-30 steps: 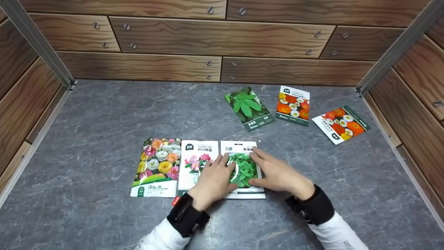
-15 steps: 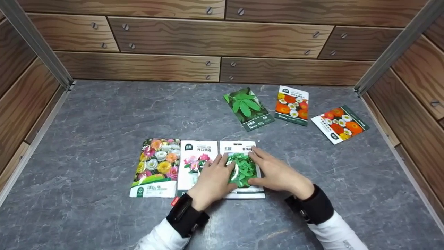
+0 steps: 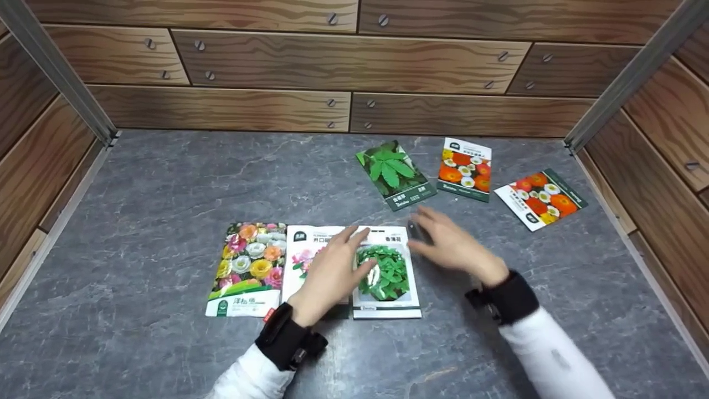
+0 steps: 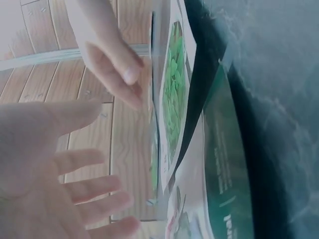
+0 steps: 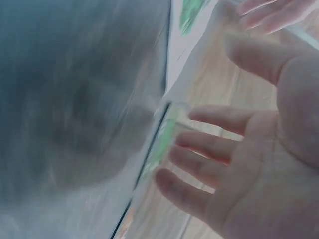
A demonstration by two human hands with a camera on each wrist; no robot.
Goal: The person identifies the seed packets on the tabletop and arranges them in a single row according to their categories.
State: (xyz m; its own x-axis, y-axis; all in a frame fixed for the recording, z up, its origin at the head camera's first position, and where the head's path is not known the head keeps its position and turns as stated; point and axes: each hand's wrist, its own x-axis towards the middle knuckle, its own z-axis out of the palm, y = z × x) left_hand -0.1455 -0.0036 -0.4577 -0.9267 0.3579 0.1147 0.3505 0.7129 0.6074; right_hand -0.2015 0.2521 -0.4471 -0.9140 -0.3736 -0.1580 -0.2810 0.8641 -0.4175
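Three seed packets lie side by side in the head view: a multicoloured flower packet [image 3: 252, 260], a white packet with pink flowers [image 3: 299, 266] and a white packet with green leaves [image 3: 388, 271]. My left hand [image 3: 331, 271] hovers with spread fingers over the pink flower packet, hiding part of it. In the left wrist view its fingers stand apart from the packets. My right hand [image 3: 454, 244] is just right of the green leaf packet's top corner, fingers extended and holding nothing. The right wrist view shows that open palm above the table.
Farther back on the grey marbled table [image 3: 194, 177] lie a dark green packet with a big leaf [image 3: 392, 169], an upright orange flower packet [image 3: 466, 169] and a turned orange flower packet [image 3: 545, 199]. Wood-patterned walls [image 3: 266, 61] enclose the back and sides.
Both hands have lifted off the green leaf packet. The left shifted leftward, the right moved up and away to the right. The packets keep their places.
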